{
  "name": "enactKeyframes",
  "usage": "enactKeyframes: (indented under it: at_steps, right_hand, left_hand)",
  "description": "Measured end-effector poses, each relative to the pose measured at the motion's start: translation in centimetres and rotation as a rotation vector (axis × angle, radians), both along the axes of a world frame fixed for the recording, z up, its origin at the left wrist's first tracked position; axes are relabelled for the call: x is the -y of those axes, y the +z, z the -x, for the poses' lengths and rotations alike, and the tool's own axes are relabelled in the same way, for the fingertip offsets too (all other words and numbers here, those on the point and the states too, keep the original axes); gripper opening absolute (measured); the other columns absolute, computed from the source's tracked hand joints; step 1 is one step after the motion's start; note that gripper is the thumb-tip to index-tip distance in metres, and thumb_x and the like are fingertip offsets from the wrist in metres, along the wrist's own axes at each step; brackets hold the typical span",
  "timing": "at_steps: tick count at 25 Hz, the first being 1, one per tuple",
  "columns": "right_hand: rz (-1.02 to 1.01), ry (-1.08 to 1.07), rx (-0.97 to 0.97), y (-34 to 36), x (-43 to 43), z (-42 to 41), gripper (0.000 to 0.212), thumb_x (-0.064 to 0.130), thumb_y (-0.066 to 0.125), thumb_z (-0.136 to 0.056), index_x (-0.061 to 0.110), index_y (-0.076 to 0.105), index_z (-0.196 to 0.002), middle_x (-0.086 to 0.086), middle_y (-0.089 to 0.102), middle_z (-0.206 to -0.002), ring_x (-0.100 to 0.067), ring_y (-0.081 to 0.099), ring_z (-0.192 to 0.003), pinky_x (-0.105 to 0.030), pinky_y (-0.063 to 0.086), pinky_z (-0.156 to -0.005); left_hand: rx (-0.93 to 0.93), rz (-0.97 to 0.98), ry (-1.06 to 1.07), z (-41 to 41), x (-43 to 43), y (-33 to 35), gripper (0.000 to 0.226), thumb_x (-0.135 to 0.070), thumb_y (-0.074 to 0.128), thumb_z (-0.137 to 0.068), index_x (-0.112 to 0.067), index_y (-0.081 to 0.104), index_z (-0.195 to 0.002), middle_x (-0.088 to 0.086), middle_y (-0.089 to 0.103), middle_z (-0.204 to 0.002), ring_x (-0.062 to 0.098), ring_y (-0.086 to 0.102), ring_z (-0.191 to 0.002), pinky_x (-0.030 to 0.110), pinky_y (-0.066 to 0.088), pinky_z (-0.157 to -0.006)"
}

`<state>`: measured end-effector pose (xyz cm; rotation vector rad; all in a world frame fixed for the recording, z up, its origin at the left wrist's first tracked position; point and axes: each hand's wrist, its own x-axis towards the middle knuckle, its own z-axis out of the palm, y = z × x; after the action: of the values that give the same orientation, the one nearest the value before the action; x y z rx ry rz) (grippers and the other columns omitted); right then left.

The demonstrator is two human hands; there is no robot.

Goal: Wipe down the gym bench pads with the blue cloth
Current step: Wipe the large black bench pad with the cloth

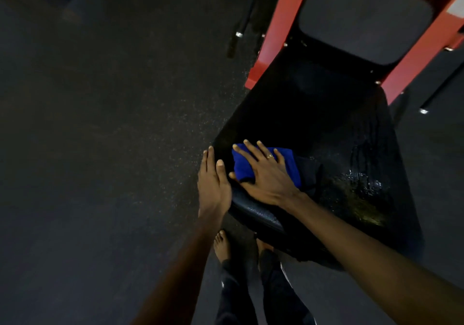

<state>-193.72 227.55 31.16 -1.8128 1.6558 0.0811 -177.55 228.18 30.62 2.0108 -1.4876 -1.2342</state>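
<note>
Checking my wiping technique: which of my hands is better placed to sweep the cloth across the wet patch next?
Right. The right hand presses flat on the blue cloth, beside the wet patch; the left hand rests at the seat pad edge.

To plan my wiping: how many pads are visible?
2: the wet black pad under the blue cloth, and the grey pad beyond it. Others may be hidden.

The blue cloth (292,167) lies bunched near the black seat pad (313,114)'s near-left corner. The pad glistens wet toward its near-right edge.
</note>
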Motion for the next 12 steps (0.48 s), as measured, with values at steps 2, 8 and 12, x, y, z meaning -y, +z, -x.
enactKeyframes:
  at_steps: [2,8,12]
  right_hand:
    - [0.039,-0.037,0.008,-0.8,0.8,0.1,0.076,0.077,0.034,-0.093,0.047,0.009,-0.159,0.011,0.011,-0.17,-0.019,0.007,-0.157,-0.058,0.011,-0.123]
    - [-0.013,-0.231,0.03,-0.8,5.0,-0.9,0.069,0.07,0.036,-0.098,0.041,0.022,-0.159,0.011,0.021,-0.168,-0.019,0.02,-0.155,-0.057,0.017,-0.119]
    - [-0.053,-0.065,0.064,2.4,-0.2,0.5,0.092,0.083,0.035,-0.089,0.043,-0.007,-0.16,0.006,-0.01,-0.171,-0.022,-0.01,-0.157,-0.055,-0.002,-0.123]
  left_hand:
    - [0.008,0.014,-0.016,-0.1,-0.4,-0.1,0.054,-0.039,0.024,-0.111,-0.023,0.018,-0.162,-0.003,0.017,-0.169,0.01,0.011,-0.155,0.035,0.012,-0.125]
    - [0.039,0.024,-0.033,-0.1,-0.5,0.0,0.054,-0.036,0.029,-0.11,-0.023,0.018,-0.162,0.001,0.018,-0.168,0.014,0.014,-0.154,0.037,0.016,-0.125]
    - [0.074,0.07,-0.115,-0.6,-0.4,-0.2,0.054,-0.036,0.027,-0.11,-0.023,0.021,-0.162,-0.001,0.004,-0.171,0.017,0.008,-0.156,0.042,0.013,-0.126]
